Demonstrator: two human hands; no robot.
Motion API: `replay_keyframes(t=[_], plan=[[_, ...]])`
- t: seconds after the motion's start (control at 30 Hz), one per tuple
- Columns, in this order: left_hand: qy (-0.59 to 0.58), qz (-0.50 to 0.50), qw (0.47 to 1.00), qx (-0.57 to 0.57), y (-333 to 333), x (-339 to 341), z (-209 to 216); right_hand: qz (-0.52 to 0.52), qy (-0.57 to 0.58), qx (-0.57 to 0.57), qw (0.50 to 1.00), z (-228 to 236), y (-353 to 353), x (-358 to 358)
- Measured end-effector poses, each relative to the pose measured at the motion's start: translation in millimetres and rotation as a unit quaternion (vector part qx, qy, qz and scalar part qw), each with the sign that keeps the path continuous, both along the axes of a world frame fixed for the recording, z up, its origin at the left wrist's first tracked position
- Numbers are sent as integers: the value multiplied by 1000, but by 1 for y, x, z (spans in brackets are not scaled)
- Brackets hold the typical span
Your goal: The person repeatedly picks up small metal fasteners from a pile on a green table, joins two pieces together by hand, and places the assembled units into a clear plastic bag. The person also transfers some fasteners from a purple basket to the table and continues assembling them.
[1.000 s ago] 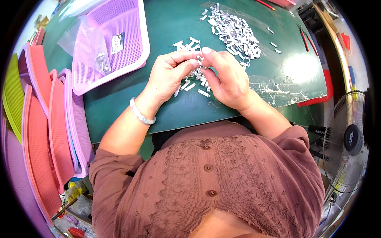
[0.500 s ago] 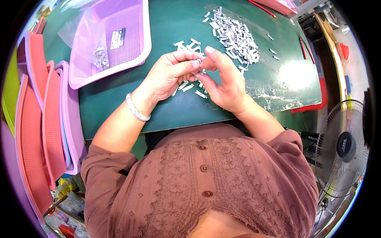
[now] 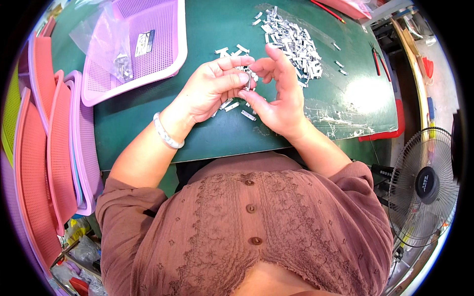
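Over the near middle of the table, my left hand (image 3: 200, 93) pinches a small silver metal piece (image 3: 248, 82) between thumb and fingers; its details are too small to make out. My right hand (image 3: 281, 93) is close against it on the right. Its thumb tip meets the piece and the left fingertips, while the index finger is raised and the other fingers are bent and apart from the thumb. Several similar small silver pieces (image 3: 232, 106) lie beneath and around both hands, partly covered by them. A larger heap of these pieces (image 3: 294, 44) spreads farther back to the right.
A lilac mesh basket (image 3: 170, 64) holding a clear bag (image 3: 106, 47) stands at the left on the green table (image 3: 212, 140). Stacked pink and purple baskets (image 3: 37, 172) crowd the left side. Red-handled tools (image 3: 381, 66) lie at right, near a fan (image 3: 424, 185).
My right index finger has lifted away from the left fingertips, and the right hand has opened wider. The left hand keeps its pinch. The whole view has shifted slightly.
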State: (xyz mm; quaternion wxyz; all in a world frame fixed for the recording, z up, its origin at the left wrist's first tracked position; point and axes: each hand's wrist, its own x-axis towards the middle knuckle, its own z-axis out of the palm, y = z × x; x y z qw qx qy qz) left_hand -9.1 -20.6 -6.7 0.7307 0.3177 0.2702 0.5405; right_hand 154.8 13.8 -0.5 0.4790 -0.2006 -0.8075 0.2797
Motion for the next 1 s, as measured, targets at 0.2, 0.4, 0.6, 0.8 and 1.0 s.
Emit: replay_keyframes(t=[0.2,0.4,0.6,0.8,1.0], plan=[[1,-8,1000,1,-1,0,1,18,11,-31,999,-4,3,1],[-2,-12,1000,-3,-2,1,2,27,17,-35,999,-4,3,1],[3,-14,1000,-8,-2,2,2,28,15,-41,999,-7,5,2],[10,-11,1000,-11,-3,2,1,42,27,-77,996,-11,6,3],[33,3,999,-22,-1,7,5,54,55,-102,992,-10,7,6]])
